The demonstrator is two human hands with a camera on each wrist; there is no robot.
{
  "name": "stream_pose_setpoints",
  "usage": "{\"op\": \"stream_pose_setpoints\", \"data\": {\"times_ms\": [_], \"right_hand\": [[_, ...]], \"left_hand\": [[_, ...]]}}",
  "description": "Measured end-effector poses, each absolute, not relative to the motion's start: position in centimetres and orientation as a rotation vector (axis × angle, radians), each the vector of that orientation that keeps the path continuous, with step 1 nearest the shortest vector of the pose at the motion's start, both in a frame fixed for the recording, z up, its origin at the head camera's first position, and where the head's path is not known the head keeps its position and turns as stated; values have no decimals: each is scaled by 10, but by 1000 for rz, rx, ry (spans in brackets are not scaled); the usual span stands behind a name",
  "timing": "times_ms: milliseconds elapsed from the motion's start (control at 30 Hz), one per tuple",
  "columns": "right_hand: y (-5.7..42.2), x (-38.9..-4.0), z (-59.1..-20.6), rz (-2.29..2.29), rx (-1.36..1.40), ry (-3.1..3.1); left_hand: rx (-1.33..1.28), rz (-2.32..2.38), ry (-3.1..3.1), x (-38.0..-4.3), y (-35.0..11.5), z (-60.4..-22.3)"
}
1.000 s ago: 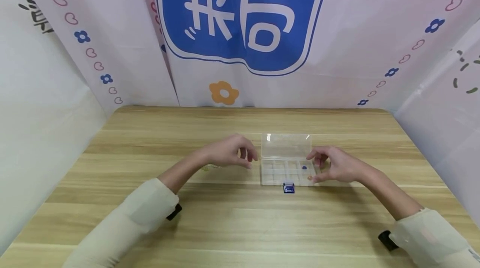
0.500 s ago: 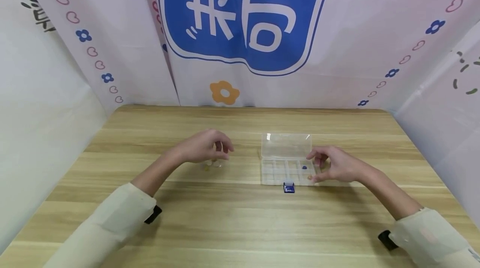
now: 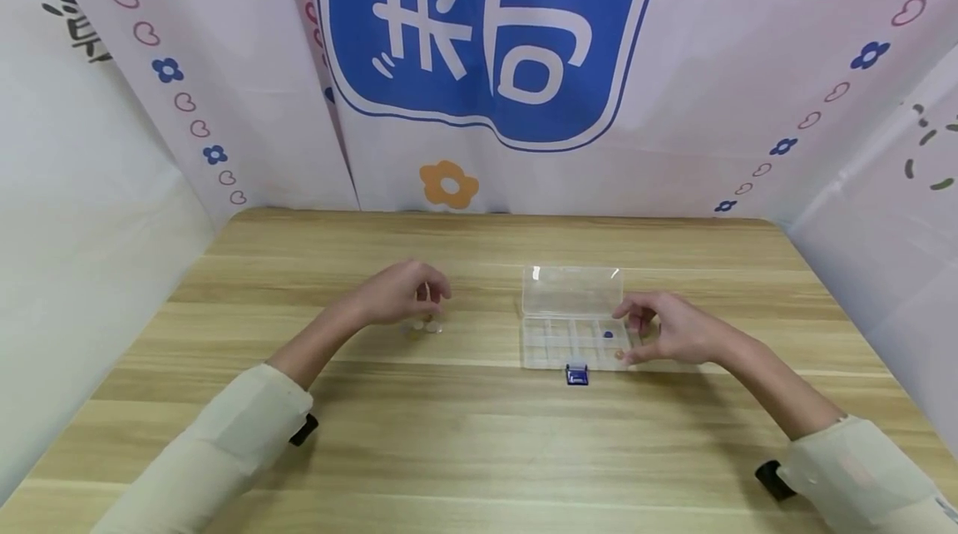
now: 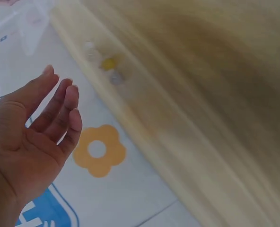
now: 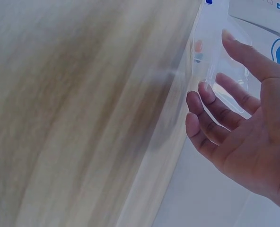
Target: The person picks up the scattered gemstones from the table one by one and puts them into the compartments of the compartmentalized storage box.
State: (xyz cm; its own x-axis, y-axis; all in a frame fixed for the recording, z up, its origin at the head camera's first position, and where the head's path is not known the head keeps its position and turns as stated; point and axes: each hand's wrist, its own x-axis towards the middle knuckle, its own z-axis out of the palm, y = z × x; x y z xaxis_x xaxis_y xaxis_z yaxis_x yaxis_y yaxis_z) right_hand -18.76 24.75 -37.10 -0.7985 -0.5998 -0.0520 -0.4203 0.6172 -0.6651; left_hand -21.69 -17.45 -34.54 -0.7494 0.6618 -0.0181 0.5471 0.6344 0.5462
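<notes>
My left hand (image 3: 407, 293) hovers with loosely bent fingers over a few small pieces (image 3: 428, 325) on the table, and in the left wrist view nothing shows between its fingertips. These are clear and yellow, like beads (image 4: 109, 64); their exact kind is too small to tell. To the right stands a clear plastic compartment box (image 3: 550, 351) with its lid (image 3: 572, 291) raised at the back. A dark blue piece (image 3: 609, 335) and an orange one (image 3: 619, 354) lie in its right-hand compartments. My right hand (image 3: 677, 330) holds the box's right end, thumb at the front corner and fingers near the hinge.
A blue latch (image 3: 576, 374) sticks out from the box's front edge. The wood-grain table (image 3: 479, 451) spreads around both arms. Printed white cloth (image 3: 711, 101) hangs behind it and at both sides.
My left hand has moved left, from beside the box to above the small pieces, which have come into clearer view. The right hand and the box have stayed in place.
</notes>
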Motion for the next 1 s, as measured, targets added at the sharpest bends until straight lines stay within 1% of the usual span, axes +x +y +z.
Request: {"op": "stream_pose_setpoints", "data": {"times_ms": [300,1000], "right_hand": [[248,-188,-371,-956,-829,2574],[248,-188,-372,-956,-837,2573]], "left_hand": [[1005,794,2624,-222,-188,-363],[1019,791,2555,-218,-189,-373]]}}
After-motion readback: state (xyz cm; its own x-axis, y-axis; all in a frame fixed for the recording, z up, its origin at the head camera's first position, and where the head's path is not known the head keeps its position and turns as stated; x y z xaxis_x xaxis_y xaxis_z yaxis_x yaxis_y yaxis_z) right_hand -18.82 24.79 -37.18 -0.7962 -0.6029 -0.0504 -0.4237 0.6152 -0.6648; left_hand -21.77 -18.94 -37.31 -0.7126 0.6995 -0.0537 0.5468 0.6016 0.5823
